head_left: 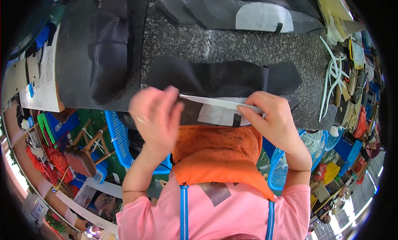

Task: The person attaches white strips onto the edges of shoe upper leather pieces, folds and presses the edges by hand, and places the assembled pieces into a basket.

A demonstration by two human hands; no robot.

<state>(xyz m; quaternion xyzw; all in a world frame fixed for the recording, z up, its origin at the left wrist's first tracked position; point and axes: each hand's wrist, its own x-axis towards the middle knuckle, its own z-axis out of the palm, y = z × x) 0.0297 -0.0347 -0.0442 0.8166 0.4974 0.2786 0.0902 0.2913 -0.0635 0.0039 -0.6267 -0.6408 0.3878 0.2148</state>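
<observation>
My right hand (271,117) pinches the right end of a narrow white strip (219,102) between thumb and fingers. The strip stretches left along the near edge of a black sheet piece (232,78), over a dark piece with a grey-white patch (217,115) at the table's near edge. At the strip's free left tip is my left hand (155,115), blurred by motion. Its fingers are apart, and nothing shows in them.
Black cut pieces (219,10) with a grey-white patch lie at the far side of the speckled table (232,45). Another black piece (110,66) lies left. Thin white strips (331,74) hang at the right edge. Blue baskets (118,134) stand below; I wear an orange apron (219,157).
</observation>
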